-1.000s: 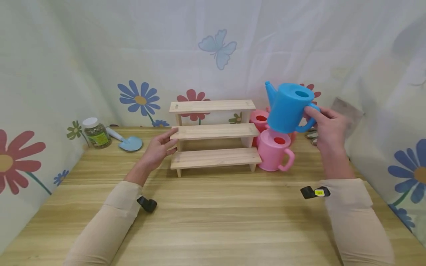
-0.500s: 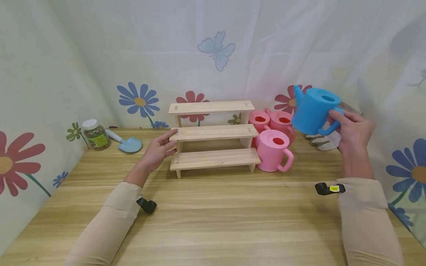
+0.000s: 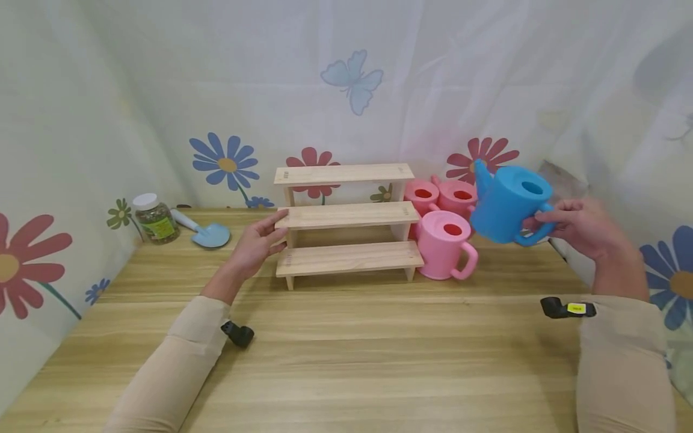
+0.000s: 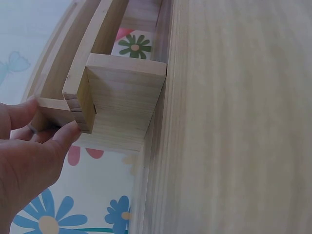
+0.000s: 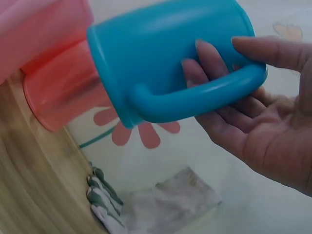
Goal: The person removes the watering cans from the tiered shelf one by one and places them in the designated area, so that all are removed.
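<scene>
My right hand (image 3: pixel 590 228) grips the handle of a blue watering can (image 3: pixel 509 204), held above the table's right side with its spout to the left. In the right wrist view, the fingers (image 5: pixel 209 63) pass through the handle and the thumb lies at its upper end. My left hand (image 3: pixel 254 246) holds the left end of a three-step wooden stand (image 3: pixel 349 215) at the middle board. The left wrist view shows the thumb at that board's end and a finger behind. A light pink watering can (image 3: pixel 441 243) stands against the stand's right end.
Two darker pink watering cans, one of them the right-hand can (image 3: pixel 457 195), stand behind the light pink one. Gloves (image 5: pixel 105 195) lie at the back right, by the curtain. A lidded jar (image 3: pixel 156 219) and a blue trowel (image 3: pixel 211 234) sit at the back left.
The blue watering can has moved right from over the pink cans, then lower, the right hand going with it. The left hand and the stand have stayed put.
</scene>
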